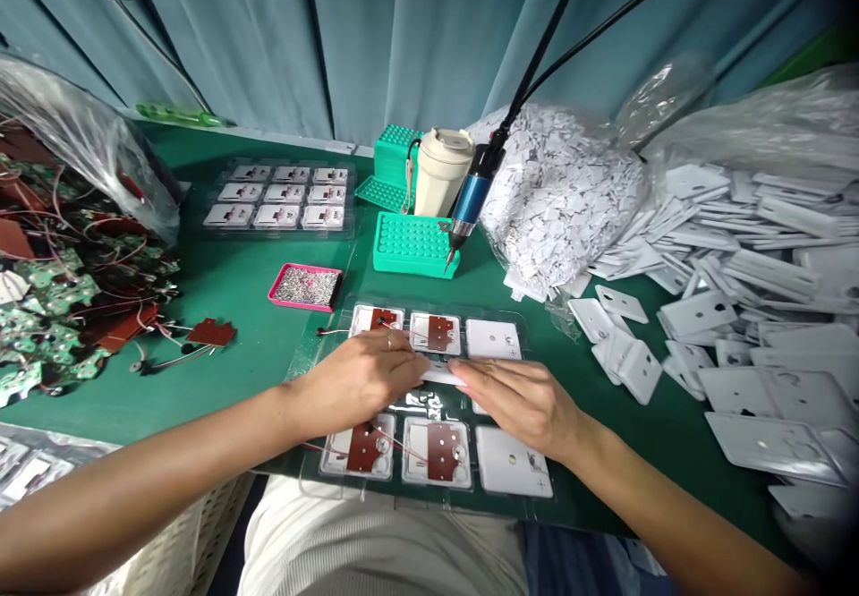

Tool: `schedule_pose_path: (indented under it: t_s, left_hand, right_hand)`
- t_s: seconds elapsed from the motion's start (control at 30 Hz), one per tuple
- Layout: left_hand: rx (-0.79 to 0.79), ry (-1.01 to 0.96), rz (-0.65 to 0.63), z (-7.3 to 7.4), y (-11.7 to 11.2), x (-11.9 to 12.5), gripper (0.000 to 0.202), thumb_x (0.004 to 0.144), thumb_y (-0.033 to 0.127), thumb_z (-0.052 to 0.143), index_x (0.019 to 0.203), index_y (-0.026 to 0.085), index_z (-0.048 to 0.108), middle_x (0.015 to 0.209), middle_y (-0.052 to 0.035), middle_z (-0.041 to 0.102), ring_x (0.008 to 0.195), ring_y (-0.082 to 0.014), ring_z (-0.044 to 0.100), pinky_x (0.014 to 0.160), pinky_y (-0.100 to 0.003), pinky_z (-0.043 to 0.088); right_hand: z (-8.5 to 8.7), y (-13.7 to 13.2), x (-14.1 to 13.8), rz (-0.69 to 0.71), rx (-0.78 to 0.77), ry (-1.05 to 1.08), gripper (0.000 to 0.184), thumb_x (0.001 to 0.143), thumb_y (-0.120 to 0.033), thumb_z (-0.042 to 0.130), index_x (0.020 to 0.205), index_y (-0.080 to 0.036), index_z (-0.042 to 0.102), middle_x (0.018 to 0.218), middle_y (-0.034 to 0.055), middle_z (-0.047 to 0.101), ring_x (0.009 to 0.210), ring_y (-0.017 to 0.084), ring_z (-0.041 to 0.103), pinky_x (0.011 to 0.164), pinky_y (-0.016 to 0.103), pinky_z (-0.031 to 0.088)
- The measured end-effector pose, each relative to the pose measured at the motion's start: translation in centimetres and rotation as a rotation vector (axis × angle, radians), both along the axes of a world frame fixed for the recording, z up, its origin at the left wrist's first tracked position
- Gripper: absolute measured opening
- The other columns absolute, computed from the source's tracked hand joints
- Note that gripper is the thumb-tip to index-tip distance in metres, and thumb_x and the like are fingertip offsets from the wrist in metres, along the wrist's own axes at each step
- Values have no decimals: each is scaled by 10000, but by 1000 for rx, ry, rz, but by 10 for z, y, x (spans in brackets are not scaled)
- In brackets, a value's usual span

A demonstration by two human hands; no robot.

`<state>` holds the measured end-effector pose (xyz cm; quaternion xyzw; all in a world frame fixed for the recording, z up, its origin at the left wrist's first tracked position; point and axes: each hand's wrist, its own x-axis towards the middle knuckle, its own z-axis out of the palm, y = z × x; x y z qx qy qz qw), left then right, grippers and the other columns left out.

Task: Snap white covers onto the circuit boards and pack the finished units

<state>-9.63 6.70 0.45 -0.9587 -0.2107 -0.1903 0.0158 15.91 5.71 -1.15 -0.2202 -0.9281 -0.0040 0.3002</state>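
Observation:
My left hand (pixel 369 379) and my right hand (pixel 527 401) meet over a clear plastic tray (pixel 429 406). Between their fingertips is a white plastic case piece (pixel 443 375), seen nearly edge-on, gripped at both ends. Fingers hide part of it and the tray's middle row. In the near row, brown circuit boards (pixel 444 453) with thin wires lie in two white cases, beside a plain white case (pixel 514 462). The far row likewise has boards (pixel 439 334) in two cases and a plain white case (pixel 493 338) at right.
An electric screwdriver (pixel 472 193) hangs over a green perforated block (pixel 412 242). Left of it are a pink screw tray (pixel 305 286) and a filled tray (pixel 278 193). Wired boards (pixel 60 310) heap at left; white cases (pixel 738 247) at right. A cream cup (pixel 443 166) stands behind.

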Motion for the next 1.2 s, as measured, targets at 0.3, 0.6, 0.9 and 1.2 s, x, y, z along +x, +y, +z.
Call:
schedule_pose_path:
  t_s: [0.3,0.6,0.9,1.2]
  left_hand:
    - [13,-55,-22,-1,5,4,241,985,71,390,989,89,631,846,-81,708,838,-195,656,894,-375,543]
    - [-159,124,122,13,-21,11,186,936,54,474,1050,94,615,1025,-121,671,1046,-258,578,883,-412,523]
    - [-629,-225,323,15,-8,14,69,886,225,650,909,160,645,830,-20,642,801,-171,574,727,-299,485]
    - [-654,-352,224,11,-11,17,92,861,141,650,771,152,632,698,16,577,695,-126,531,647,-260,428]
  right_hand:
    - [5,-4,-4,-71,-120,42,257,895,-75,572,1147,-116,601,983,92,734,891,171,701,776,304,609]
    - [23,-17,-32,-267,-150,-406,70,812,-153,644,845,-155,582,995,113,668,936,258,597,737,406,527]
    - [29,-10,-25,-222,-349,-130,234,800,-101,657,995,-185,559,1039,70,627,932,217,551,762,352,486]
    - [30,-1,-16,-310,-706,120,119,737,-172,764,677,-190,663,638,-40,595,568,94,520,511,215,381]
